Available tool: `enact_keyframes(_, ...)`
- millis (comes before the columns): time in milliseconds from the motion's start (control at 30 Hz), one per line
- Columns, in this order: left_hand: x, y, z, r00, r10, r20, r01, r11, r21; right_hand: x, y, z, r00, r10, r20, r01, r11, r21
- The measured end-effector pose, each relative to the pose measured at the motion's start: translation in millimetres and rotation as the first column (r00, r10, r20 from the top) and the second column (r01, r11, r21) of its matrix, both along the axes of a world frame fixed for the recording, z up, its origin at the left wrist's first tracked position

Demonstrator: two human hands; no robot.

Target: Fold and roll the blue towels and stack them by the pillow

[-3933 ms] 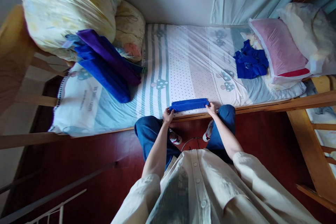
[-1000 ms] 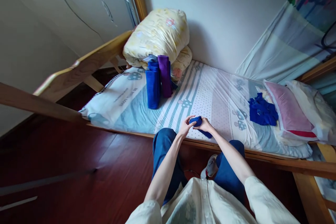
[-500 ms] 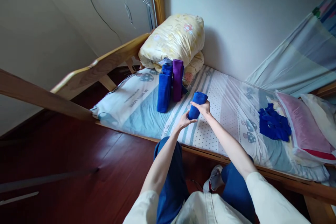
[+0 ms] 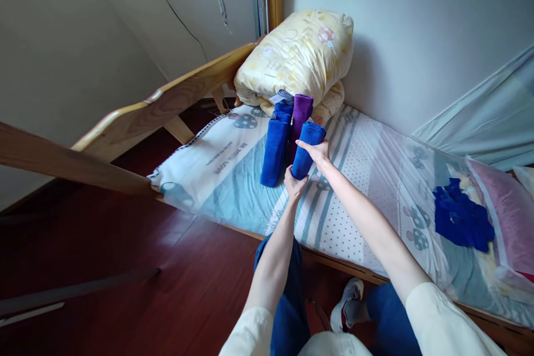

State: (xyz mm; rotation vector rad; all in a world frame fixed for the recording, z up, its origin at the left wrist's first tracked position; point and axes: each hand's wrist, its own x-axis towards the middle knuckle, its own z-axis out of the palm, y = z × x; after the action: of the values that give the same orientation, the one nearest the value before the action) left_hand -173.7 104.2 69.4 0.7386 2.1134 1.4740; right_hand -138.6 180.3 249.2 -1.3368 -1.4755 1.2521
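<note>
Both my hands hold a folded blue towel (image 4: 303, 150) over the bed (image 4: 367, 178). My left hand (image 4: 295, 184) grips its near end from below. My right hand (image 4: 317, 151) is wrapped round its upper side. The towel sits right beside a purple folded towel (image 4: 301, 114) and another blue folded towel (image 4: 275, 147), which lean in a row against a rolled yellow quilt (image 4: 296, 55). A crumpled blue cloth (image 4: 461, 217) lies on the sheet at the right, apart from my hands.
A pink pillow (image 4: 509, 222) lies at the bed's right end. A wooden footboard rail (image 4: 167, 103) runs along the left. Dark red wooden floor (image 4: 104, 267) spreads below. A pale curtain (image 4: 488, 117) hangs by the wall.
The long rolled towel at the bed's edge was folded short, lifted and carried left and away from me, up against the row of folded towels. My view swung left.
</note>
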Motion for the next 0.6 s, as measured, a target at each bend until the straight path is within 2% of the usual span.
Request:
enact_keyframes(267, -6.1, 26.2, -16.9, 0.998, 0.047, -0.038, -0.052, 0.989, -0.138, -26.2, 23.5, -17.6, 0.997, 0.032, 0.065, -0.034, 0.999, 0.031)
enact_keyframes(433, -10.9, 36.4, -27.2, 1.0, -0.016, 0.015, 0.018, 0.988, -0.152, -33.0, 44.1, -46.6, 0.997, 0.023, 0.069, -0.028, 0.998, 0.065)
enact_keyframes(600, -16.8, 46.4, -42.0, 0.999, 0.036, 0.004, -0.035, 0.984, -0.174, -38.2, 65.6, -76.6, 0.999, 0.044, 0.031, -0.047, 0.996, 0.072)
